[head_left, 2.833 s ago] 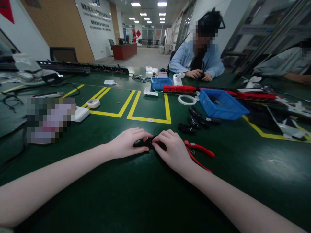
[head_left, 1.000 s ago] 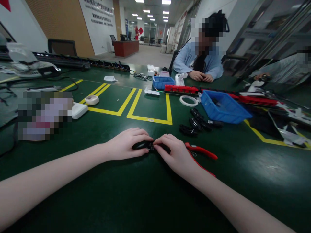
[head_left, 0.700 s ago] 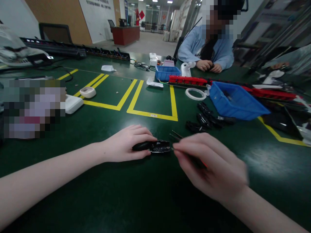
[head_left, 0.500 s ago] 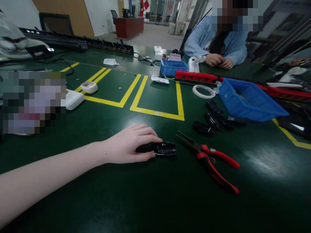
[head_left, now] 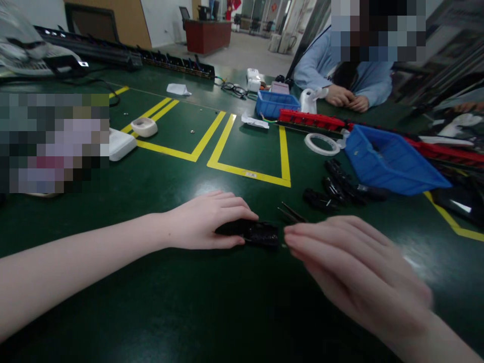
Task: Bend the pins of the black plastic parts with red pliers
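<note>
Near the middle of the green table, my left hand is closed around a glossy black plastic part, thumb on the near side and fingers over the far side. The part's right end sticks out of the grip. My right hand, slightly blurred, has its fingers pressed together close to that end. Whatever its fingertips may pinch is hidden or too small to make out. Behind the right hand lie needle-nose pliers; only their jaws show.
Several black parts lie beside a large blue bin. A white tape ring and another tape roll rest farther back, near yellow floor-tape outlines. Across the table sits a person in blue sleeves, hands together.
My right hand has come in from the lower right, covering the pliers' red handles. My left hand keeps its hold on the black part. The whole view has shifted slightly.
</note>
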A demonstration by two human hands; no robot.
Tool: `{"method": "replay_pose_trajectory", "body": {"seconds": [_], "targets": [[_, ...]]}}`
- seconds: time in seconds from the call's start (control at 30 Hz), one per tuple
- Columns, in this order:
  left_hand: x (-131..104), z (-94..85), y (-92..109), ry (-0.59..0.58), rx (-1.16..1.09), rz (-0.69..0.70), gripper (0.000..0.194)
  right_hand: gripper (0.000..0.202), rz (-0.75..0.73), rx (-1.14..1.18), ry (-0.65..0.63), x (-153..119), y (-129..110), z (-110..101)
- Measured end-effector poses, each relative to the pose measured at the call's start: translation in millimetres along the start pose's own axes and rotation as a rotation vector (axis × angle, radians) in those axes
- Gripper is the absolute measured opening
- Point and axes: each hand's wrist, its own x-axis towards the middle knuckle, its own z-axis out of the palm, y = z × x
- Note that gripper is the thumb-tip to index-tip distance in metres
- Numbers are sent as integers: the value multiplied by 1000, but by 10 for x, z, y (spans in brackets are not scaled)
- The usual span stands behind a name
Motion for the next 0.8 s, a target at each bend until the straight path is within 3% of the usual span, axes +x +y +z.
{"method": "replay_pose_trajectory", "body": {"seconds": [0.17,0.63,0.8], "targets": [[14,-12,16,6,-70,-115,30,16,27,50,-108,327,96,204],[-1,28,13,22,-108,-65,28,13,41,-57,-351,382,-45,285],[4,29,24,16,-84,-56,27,10,90,-7,-365,372,-53,305]]}}
